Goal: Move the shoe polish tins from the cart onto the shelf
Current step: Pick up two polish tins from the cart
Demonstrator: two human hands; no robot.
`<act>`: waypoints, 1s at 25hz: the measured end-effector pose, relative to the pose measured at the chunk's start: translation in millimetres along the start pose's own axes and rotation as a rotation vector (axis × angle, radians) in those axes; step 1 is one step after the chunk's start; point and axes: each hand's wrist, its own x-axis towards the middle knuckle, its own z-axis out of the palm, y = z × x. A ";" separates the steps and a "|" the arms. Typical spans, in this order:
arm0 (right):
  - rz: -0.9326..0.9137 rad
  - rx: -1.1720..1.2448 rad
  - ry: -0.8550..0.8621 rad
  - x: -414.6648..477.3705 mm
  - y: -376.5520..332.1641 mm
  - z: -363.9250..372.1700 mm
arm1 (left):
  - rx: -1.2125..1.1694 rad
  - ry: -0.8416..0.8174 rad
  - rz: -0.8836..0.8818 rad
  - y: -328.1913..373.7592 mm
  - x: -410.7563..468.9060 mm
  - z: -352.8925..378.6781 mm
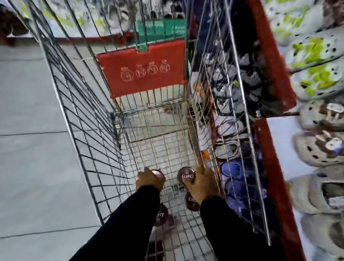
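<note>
Both my arms, in black sleeves, reach down into a wire shopping cart [97, 137]. My left hand [149, 179] is closed over a round dark shoe polish tin [157, 173] on the cart floor. My right hand [203, 183] grips another dark brown tin [185, 176] with white lettering on its lid. A second lettered tin [191, 201] lies just below that hand. A further tin [161, 216] sits between my forearms, partly hidden by the left sleeve.
A red child-seat flap [142, 69] closes the cart's far end. To the right stand shelves with red edges [275, 158] holding several clogs and sandals [320, 145]. Grey tiled floor [24, 140] lies to the left.
</note>
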 end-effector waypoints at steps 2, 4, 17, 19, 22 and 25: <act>0.014 0.017 0.033 9.1 1.0 9.4 | -0.020 0.103 -0.044 0.1 4.8 6.8; 0.002 0.023 0.033 14.3 4.4 15.6 | -0.057 0.168 -0.038 -2.2 5.0 11.2; 0.129 0.837 0.212 -25.1 1.4 -6.8 | -0.364 0.067 0.008 -14.8 -41.7 -18.6; 0.157 0.930 0.204 -43.7 -4.1 -25.5 | -0.492 0.069 0.044 -10.0 -61.0 -30.0; 0.124 1.060 0.237 -86.4 -12.5 -62.2 | -0.631 0.070 0.116 -4.5 -107.6 -52.6; 0.059 1.140 0.340 -143.7 -12.4 -103.9 | -0.692 0.033 0.218 -4.8 -167.2 -75.8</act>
